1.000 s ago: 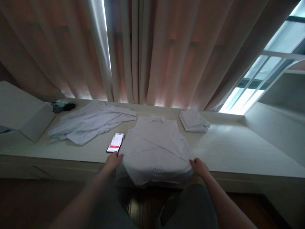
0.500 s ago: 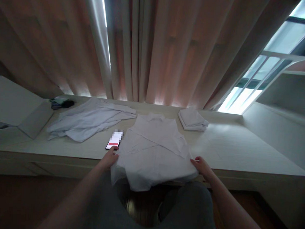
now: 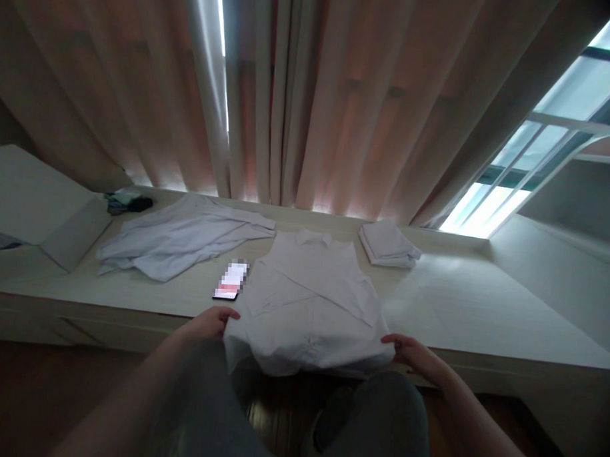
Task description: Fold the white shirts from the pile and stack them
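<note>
A white shirt (image 3: 310, 299) lies spread on the pale ledge, collar toward the curtain and sleeves folded across its body. Its hem hangs over the ledge's front edge above my knees. My left hand (image 3: 214, 322) pinches the shirt's left edge near the hem. On the opposite side, my right hand (image 3: 411, 355) grips the right edge between thumb and fingers. A phone (image 3: 230, 280) with a lit, partly blurred screen rests just left of the shirt, beyond my left hand.
A second white shirt (image 3: 184, 237) lies loosely crumpled at the left. Behind and to the right sits a folded white stack (image 3: 388, 243). An open white box (image 3: 40, 206) and a dark cloth bundle (image 3: 128, 201) are at the far left. Curtains (image 3: 359, 104) hang along the ledge's (image 3: 462, 301) back.
My left hand has moved off the phone's lower edge onto the shirt's side. My right hand has shifted slightly lower along the right edge. The hem's front folds have changed shape.
</note>
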The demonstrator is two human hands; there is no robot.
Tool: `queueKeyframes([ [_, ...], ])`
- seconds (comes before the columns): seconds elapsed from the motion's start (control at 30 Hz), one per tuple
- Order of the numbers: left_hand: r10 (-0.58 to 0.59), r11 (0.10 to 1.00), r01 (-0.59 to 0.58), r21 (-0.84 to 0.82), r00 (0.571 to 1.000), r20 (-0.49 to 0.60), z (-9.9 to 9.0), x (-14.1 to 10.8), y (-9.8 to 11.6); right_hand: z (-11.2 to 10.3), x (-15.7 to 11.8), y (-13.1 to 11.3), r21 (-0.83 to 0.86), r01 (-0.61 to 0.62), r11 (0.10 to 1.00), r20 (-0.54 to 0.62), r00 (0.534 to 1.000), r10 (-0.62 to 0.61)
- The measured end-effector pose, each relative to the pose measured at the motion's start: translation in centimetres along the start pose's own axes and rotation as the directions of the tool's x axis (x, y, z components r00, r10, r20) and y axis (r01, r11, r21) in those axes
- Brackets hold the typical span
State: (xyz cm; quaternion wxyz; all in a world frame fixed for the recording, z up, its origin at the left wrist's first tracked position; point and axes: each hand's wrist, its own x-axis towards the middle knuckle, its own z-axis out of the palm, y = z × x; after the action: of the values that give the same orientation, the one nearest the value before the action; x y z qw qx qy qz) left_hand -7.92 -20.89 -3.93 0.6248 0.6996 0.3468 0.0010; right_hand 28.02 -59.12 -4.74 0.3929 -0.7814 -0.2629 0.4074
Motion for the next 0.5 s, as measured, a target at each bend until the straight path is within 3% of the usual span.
queueKeyframes([
  [0.2, 0.158, 0.953, -0.142, 0.268, 0.987, -0.040, -0.3, 0.9, -1.4, 0.0, 0.9, -0.6, -0.283, 0.074, 0.956, -0.074, 0.992, -0.098],
  [0.37, 0.335, 0.750, -0.248, 0.612, 0.942, -0.028, -0.7, 1.0, -1.3, -0.7, 2.7, 0.4, -0.460, 0.160, 0.873, -0.012, 0.982, -0.187],
  [0.5, 0.369, 0.654, -0.224, 0.722, 0.928, -0.046, -0.9, 1.1, -0.4, -1.4, 3.5, 0.4, -0.622, 0.230, 0.749, 0.006, 0.957, -0.289],
])
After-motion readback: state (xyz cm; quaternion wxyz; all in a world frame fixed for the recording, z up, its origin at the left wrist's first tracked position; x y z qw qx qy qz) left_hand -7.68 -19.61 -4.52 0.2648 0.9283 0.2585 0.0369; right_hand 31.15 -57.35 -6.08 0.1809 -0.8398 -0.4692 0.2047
